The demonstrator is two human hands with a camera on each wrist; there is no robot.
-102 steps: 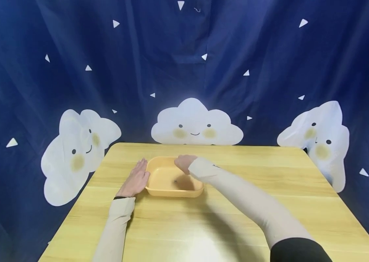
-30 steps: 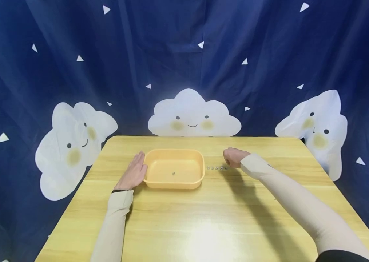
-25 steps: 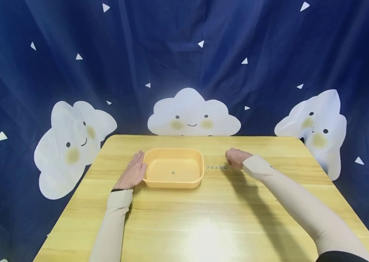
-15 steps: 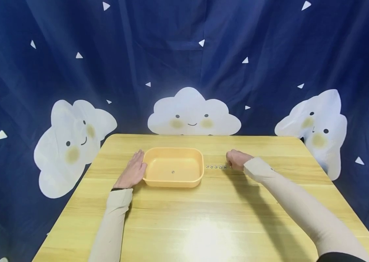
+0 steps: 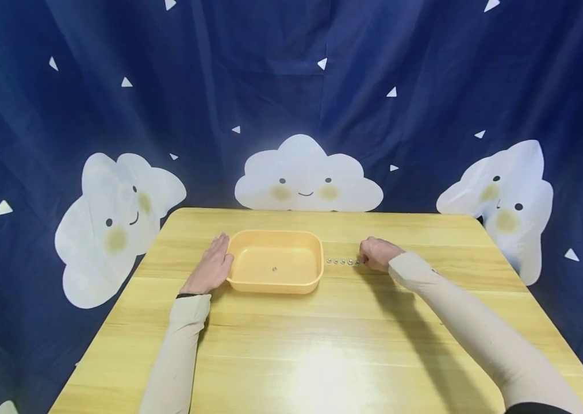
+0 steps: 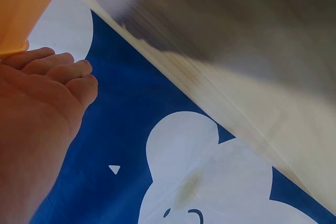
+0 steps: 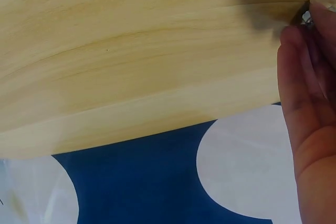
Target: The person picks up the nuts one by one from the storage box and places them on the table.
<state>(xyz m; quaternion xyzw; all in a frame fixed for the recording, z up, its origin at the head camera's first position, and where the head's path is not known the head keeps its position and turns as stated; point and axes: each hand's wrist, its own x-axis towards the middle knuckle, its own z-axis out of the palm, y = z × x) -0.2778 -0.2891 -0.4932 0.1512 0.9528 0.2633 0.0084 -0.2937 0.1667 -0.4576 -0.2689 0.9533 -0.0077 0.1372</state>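
Note:
My left hand [image 5: 211,265] rests with straight fingers against the left side of a yellow-orange plastic tray [image 5: 275,287]. One small shiny piece [image 5: 274,269] lies on the tray's floor. To the right of the tray, several small shiny silvery pieces [image 5: 342,262] form a row on the table. At the right end of that row is my right hand [image 5: 380,254], fingers curled. In the right wrist view, its thumb and fingertips pinch a small shiny piece [image 7: 307,17], mostly hidden by the fingers; its exact kind is too small to tell.
Everything stands on a light wooden table [image 5: 271,345]. Behind its far edge hangs a dark blue curtain [image 5: 281,86] with white clouds and triangles. The tray wall [image 6: 31,3] also shows in the left wrist view.
My right hand has moved from over the tray to the row's right end, uncovering the row. Lately it has lowered slightly there. My left hand has stayed against the tray.

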